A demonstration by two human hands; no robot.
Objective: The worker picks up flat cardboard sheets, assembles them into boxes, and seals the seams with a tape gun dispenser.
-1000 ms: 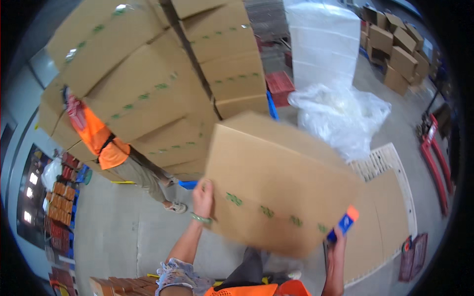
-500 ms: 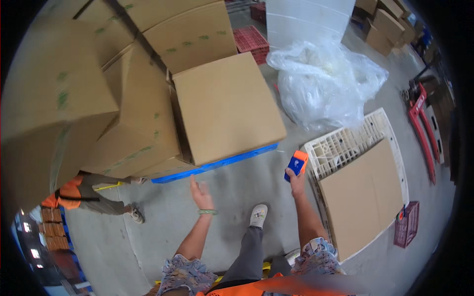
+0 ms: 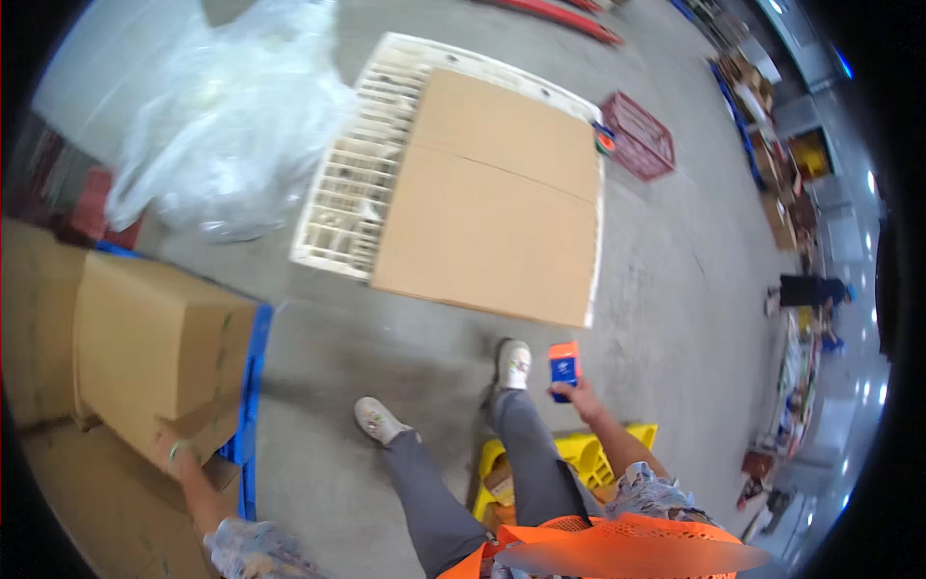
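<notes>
My right hand is closed on the lower end of a small flat rectangular thing, blue on its face with orange along the top and side. Its exact kind does not show. At the left, my left hand reaches to the corner of a large cardboard box. Motion blurs its fingers, and whether they touch the box cannot be made out. That box rests on a blue pallet. Ahead of my feet, flat cardboard sheets lie on a white plastic pallet.
A large bundle of clear plastic film sits at the upper left. Beyond the white pallet stands a red crate, with red forks farther off. A yellow pallet is beside my legs. Another person stands far right.
My view has turned to the right, bringing the white pallet to the middle and the boxes to the left. The left hand now reaches out to a box; the right still holds the blue-and-orange thing.
</notes>
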